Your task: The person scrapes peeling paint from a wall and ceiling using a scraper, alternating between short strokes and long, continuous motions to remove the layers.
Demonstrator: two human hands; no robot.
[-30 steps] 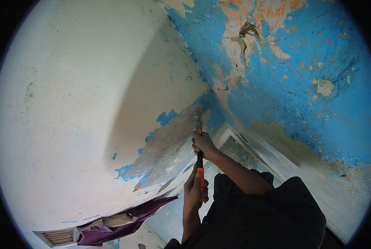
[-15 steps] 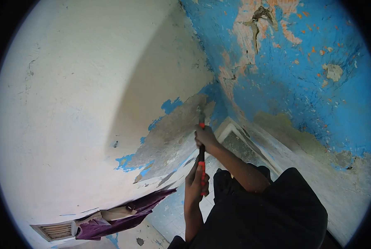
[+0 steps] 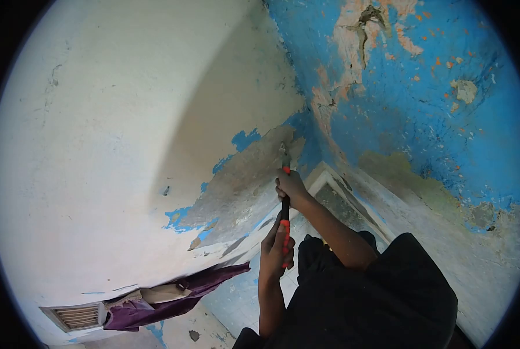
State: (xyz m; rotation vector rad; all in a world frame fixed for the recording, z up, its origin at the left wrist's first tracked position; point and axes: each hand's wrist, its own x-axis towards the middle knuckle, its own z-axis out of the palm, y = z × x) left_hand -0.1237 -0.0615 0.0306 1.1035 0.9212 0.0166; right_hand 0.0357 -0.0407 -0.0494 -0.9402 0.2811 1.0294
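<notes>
Both hands grip one long tool (image 3: pixel 285 205) with a black shaft, red parts and a metal head. My left hand (image 3: pixel 276 246) is wrapped round its red lower handle. Higher up, my right hand (image 3: pixel 291 187) is closed round the shaft, just below the head. The metal head lies over a grey bare patch (image 3: pixel 237 180) on the pale wall (image 3: pixel 109 145), close to the corner; whether it touches the wall I cannot tell. Flaked blue paint (image 3: pixel 245 140) edges the patch.
To the right is a blue wall (image 3: pixel 411 99) with peeling paint and a crack. A vent grille (image 3: pixel 77 318) and purple cloth (image 3: pixel 155 313) are at the lower left. A pale ledge (image 3: pixel 324 177) runs round the corner by my arm.
The view has shifted slightly. Both hands still hold the tool, and its head sits a little higher in the picture over the same grey patch.
</notes>
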